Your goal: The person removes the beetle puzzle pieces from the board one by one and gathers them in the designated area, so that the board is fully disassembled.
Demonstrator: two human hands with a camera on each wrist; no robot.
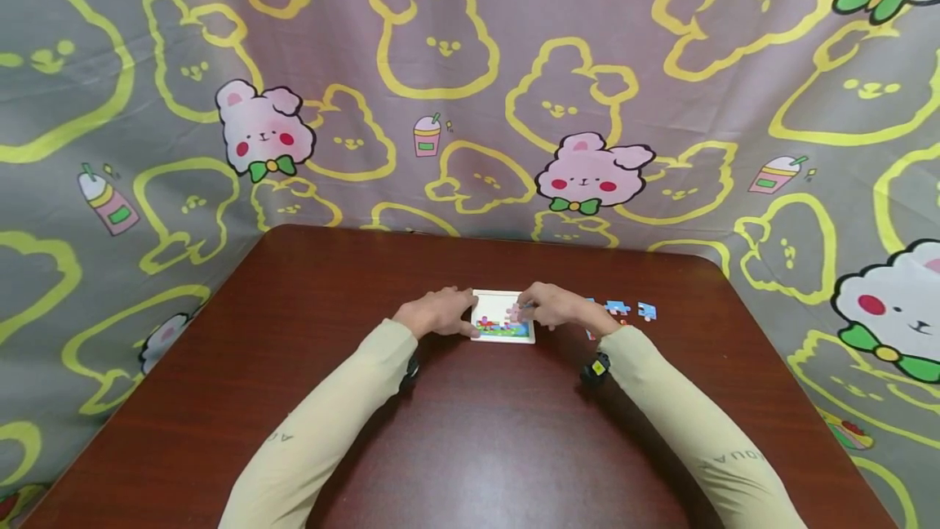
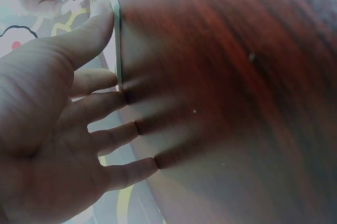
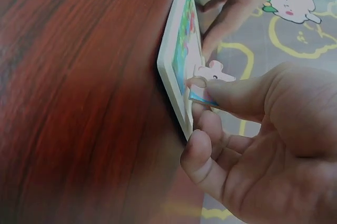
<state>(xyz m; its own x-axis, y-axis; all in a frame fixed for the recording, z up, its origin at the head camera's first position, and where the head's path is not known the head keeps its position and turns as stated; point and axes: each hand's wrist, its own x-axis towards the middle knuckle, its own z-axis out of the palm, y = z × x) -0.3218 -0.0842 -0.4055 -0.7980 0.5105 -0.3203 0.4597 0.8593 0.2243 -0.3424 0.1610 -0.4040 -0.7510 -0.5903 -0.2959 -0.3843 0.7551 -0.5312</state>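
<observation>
A small jigsaw puzzle tray (image 1: 503, 340) with a white rim lies on the table, its lower part filled with colourful joined pieces. My left hand (image 1: 441, 311) rests at the tray's left side. Its thumb (image 2: 95, 29) touches the rim, and the other fingers are stretched out and spread, as the left wrist view shows. Over the tray's right side, my right hand (image 1: 554, 305) pinches a pink puzzle piece (image 3: 215, 72) with a blue edge between thumb and forefinger. That piece stands tilted close above the tray's right part in the right wrist view.
Several loose blue puzzle pieces (image 1: 617, 308) lie right of the tray, some partly hidden behind my right forearm. The brown wooden table (image 1: 485, 447) reaches back to a curtain (image 1: 470, 39) printed with cartoon bears.
</observation>
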